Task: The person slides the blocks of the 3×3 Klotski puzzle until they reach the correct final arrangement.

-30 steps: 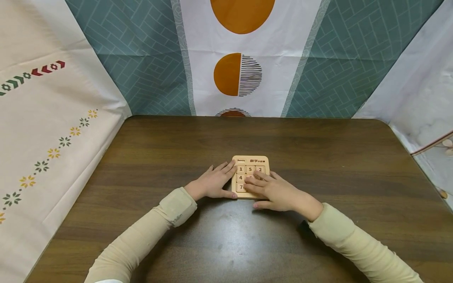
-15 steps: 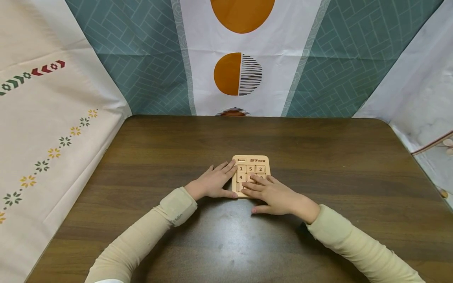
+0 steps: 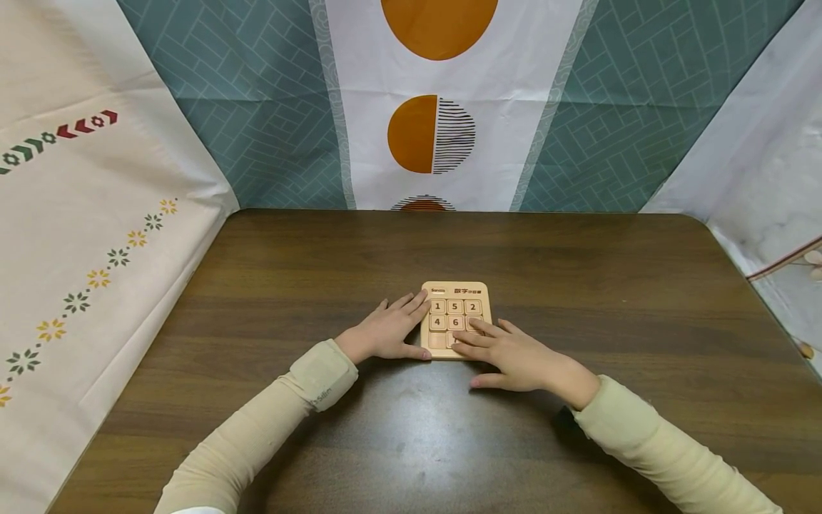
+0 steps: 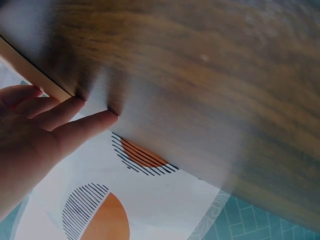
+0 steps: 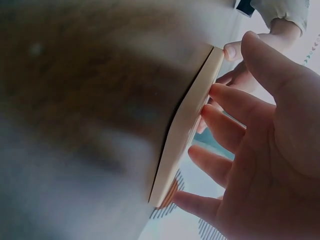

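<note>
Head view, wooden number puzzle (image 3: 437,341) lying between the hands, well in from the table's (image 3: 321,264) far edge, left hand (image 3: 388,332) spread against its left side, right hand (image 3: 516,357) splayed over its lower right.

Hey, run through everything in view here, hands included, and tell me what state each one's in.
Left hand: fingers extended, against the board's left edge
Right hand: fingers spread over the lower-right tiles
Puzzle board: flat on the table
Number tiles: 1, 5, 2 on top; 4, 6 below; others covered
Bottom-left slot: empty
Backdrop cloth: hanging, creased
</note>
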A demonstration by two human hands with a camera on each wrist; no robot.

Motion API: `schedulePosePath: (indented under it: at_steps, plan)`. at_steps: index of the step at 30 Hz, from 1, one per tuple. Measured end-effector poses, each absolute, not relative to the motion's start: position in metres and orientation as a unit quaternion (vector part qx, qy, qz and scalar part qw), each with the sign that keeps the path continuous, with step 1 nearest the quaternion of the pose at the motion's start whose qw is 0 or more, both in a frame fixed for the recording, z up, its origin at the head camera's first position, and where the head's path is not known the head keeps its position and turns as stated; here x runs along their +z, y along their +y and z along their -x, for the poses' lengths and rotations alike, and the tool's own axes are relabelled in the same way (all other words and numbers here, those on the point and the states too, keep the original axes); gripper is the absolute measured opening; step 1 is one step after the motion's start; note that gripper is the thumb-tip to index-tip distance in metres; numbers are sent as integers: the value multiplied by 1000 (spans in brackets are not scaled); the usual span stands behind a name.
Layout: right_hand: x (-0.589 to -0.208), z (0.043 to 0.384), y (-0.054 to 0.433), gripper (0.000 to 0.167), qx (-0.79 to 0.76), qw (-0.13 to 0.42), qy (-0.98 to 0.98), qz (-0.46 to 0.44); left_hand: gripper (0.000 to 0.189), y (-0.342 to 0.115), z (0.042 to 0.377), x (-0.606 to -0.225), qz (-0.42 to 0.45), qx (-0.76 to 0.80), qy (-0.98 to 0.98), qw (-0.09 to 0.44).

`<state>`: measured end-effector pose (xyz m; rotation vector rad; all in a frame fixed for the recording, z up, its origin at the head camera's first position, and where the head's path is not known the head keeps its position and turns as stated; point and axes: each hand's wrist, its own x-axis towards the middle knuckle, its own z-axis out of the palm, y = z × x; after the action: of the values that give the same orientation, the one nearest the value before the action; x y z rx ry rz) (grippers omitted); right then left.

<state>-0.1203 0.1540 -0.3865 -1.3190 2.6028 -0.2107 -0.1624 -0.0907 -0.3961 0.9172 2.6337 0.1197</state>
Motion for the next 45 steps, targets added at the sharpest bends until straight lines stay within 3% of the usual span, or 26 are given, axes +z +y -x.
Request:
schedulePosePath:
  at_steps: [30, 45]
  plan:
    - [-385, 138, 138, 61, -85, 83, 890, 440, 98, -92, 163, -398, -319, 44, 930, 176]
    - [-386, 134, 130, 61, -76, 117, 888, 438, 98, -91, 163, -397, -320, 41, 930, 174]
